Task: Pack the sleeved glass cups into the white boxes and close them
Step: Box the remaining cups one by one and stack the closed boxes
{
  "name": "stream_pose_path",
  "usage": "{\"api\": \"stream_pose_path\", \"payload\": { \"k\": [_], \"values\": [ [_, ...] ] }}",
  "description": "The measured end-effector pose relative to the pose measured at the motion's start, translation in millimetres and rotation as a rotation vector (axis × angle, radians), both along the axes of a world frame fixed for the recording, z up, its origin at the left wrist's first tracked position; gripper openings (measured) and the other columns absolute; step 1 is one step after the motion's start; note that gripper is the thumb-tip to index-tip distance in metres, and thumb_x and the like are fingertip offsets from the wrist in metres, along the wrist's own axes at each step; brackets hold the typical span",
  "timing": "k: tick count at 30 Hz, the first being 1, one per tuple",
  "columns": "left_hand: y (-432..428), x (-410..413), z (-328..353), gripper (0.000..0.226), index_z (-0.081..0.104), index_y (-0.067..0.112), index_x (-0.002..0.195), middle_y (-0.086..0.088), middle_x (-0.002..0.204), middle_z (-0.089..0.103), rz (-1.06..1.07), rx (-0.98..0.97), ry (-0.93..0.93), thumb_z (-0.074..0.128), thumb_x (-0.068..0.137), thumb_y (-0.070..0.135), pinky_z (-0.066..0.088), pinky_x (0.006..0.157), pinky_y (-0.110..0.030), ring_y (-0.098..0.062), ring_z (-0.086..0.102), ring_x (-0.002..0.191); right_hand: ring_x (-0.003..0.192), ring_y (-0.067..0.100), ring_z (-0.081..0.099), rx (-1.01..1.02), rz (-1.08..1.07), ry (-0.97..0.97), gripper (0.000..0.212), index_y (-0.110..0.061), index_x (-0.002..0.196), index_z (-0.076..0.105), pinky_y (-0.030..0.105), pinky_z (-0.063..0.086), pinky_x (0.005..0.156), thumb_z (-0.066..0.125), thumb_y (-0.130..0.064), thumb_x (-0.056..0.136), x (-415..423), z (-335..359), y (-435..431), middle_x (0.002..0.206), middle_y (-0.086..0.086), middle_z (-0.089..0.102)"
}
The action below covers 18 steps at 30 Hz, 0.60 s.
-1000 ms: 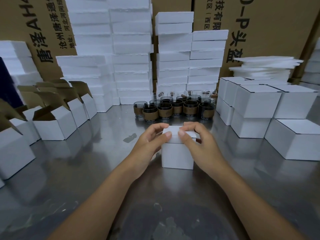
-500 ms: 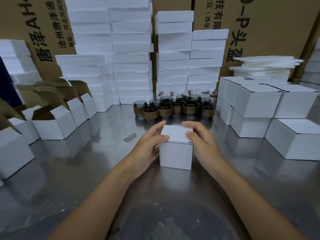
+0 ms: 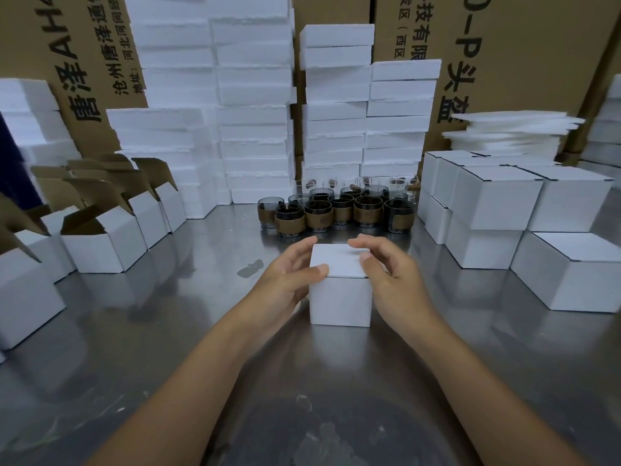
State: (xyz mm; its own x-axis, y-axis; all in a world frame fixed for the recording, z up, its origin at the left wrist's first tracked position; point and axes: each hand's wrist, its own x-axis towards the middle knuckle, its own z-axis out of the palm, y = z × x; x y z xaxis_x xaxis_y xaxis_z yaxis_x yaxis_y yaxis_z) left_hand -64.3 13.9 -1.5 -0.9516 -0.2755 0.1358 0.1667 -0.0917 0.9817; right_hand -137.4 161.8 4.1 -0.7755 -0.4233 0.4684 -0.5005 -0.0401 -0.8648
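White boxes (image 3: 100,243) with brown inner flaps standing open are lined up in a row along the left side of the steel table (image 3: 168,348), each set just beside the next. Behind them, foam blocks (image 3: 215,129) are stacked in tall columns against printed cardboard cartons (image 3: 77,45). At the middle of the table, near the foot of the foam, sleeved glass cups (image 3: 336,210) are gathered in a tight cluster, dark glass wrapped in brown bands. Paler glasses are seen at the back of the cluster, too small to be made out clearly.

In front of the cups and apart from them, one closed box (image 3: 339,301) is stood upright on the table with its lid flat. It is held from both sides. The left hand (image 3: 285,284) is curled round the box's left side. Its thumb is laid on the lid near the front left corner and its fingers are bent round the far left edge. The right hand (image 3: 393,284) is set against the right side, with the thumb pressed on the lid near the right edge and the fingers bent over the far edge. The fingers of both hands are kept close together rather than spread. What is inside the box cannot be told.

To the right, shut boxes (image 3: 497,203) are piled touching one another, some two high. Thin foam sheets (image 3: 510,129) are heaped behind them against more cartons.
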Motion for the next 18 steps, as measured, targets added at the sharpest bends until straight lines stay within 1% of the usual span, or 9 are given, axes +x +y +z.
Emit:
{"api": "stream_pose_path", "payload": {
  "k": [2, 3, 5, 6, 9, 11, 13, 15, 18],
  "values": [
    [0, 2, 0, 0.062, 0.048, 0.028, 0.130, 0.015, 0.122, 0.063, -0.003, -0.023, 0.004, 0.072, 0.073, 0.024, 0.052, 0.084, -0.018, -0.004, 0.061, 0.108, 0.111, -0.001, 0.048, 0.045, -0.055, 0.048, 0.023, -0.028, 0.090, 0.063, 0.017, 0.037, 0.093, 0.047, -0.013, 0.096, 0, -1, 0, 0.113, -0.016, 0.054],
    [0, 3, 0, 0.068, 0.047, 0.029, 0.130, 0.014, 0.124, 0.062, 0.000, -0.031, 0.004, 0.074, 0.067, 0.029, 0.051, 0.087, -0.019, -0.005, 0.060, 0.112, 0.111, -0.002, 0.047, 0.062, -0.098, 0.088, 0.021, -0.026, 0.089, 0.064, 0.014, 0.035, 0.093, 0.048, -0.015, 0.096, 0, -2, 1, 0.113, -0.015, 0.052],
    [1, 3, -1, 0.074, 0.047, 0.030, 0.130, 0.013, 0.126, 0.060, 0.009, -0.037, 0.006, 0.076, 0.062, 0.033, 0.049, 0.094, -0.022, -0.005, 0.057, 0.116, 0.103, -0.004, 0.047, 0.085, -0.180, 0.177, 0.016, -0.020, 0.086, 0.063, 0.003, 0.031, 0.084, 0.050, -0.021, 0.095, 1, -3, 2, 0.109, -0.014, 0.052],
    [1, 3, -1, 0.075, 0.047, 0.030, 0.130, 0.013, 0.126, 0.060, 0.010, -0.039, 0.005, 0.077, 0.061, 0.034, 0.047, 0.097, -0.024, -0.006, 0.056, 0.118, 0.099, -0.002, 0.047, 0.104, -0.203, 0.221, 0.015, -0.019, 0.087, 0.061, 0.001, 0.031, 0.080, 0.050, -0.025, 0.094, 3, -4, 2, 0.105, -0.014, 0.053],
    [1, 2, -2, 0.076, 0.048, 0.031, 0.130, 0.011, 0.128, 0.059, 0.012, -0.039, -0.004, 0.079, 0.060, 0.036, 0.043, 0.103, -0.030, -0.009, 0.054, 0.121, 0.100, -0.001, 0.044, 0.193, -0.180, 0.279, 0.019, -0.023, 0.092, 0.053, 0.006, 0.033, 0.078, 0.050, -0.040, 0.087, 8, -7, 1, 0.101, -0.019, 0.045],
    [0, 1, -3, 0.073, 0.048, 0.031, 0.129, 0.009, 0.128, 0.059, 0.015, -0.031, 0.002, 0.083, 0.065, 0.032, 0.043, 0.102, -0.029, -0.009, 0.054, 0.120, 0.107, -0.002, 0.038, 0.245, -0.136, 0.258, 0.029, -0.024, 0.098, 0.048, 0.008, 0.031, 0.078, 0.052, -0.047, 0.082, 10, -8, 2, 0.104, -0.022, 0.038],
    [-1, -1, -4, 0.068, 0.050, 0.031, 0.129, 0.009, 0.126, 0.061, 0.023, -0.009, 0.010, 0.078, 0.067, 0.030, 0.044, 0.098, -0.026, -0.007, 0.056, 0.117, 0.111, -0.001, 0.035, 0.286, -0.105, 0.249, 0.039, -0.025, 0.101, 0.043, 0.011, 0.030, 0.079, 0.054, -0.053, 0.076, 12, -8, 3, 0.109, -0.020, 0.034],
    [-1, -2, -5, 0.067, 0.050, 0.031, 0.129, 0.010, 0.126, 0.061, 0.029, 0.007, 0.013, 0.075, 0.066, 0.030, 0.045, 0.097, -0.026, -0.007, 0.056, 0.117, 0.110, -0.001, 0.033, 0.344, -0.102, 0.275, 0.050, -0.027, 0.105, 0.039, 0.016, 0.030, 0.082, 0.058, -0.057, 0.070, 13, -8, 4, 0.110, -0.019, 0.031],
    [1, -2, -6, 0.064, 0.051, 0.032, 0.126, 0.014, 0.123, 0.061, 0.035, 0.012, 0.023, 0.074, 0.067, 0.030, 0.047, 0.088, -0.022, -0.004, 0.055, 0.117, 0.105, 0.000, 0.035, 0.415, -0.176, 0.339, 0.061, -0.027, 0.108, 0.037, 0.024, 0.035, 0.088, 0.062, -0.062, 0.065, 18, -7, 3, 0.109, -0.019, 0.030]
  ]
}}
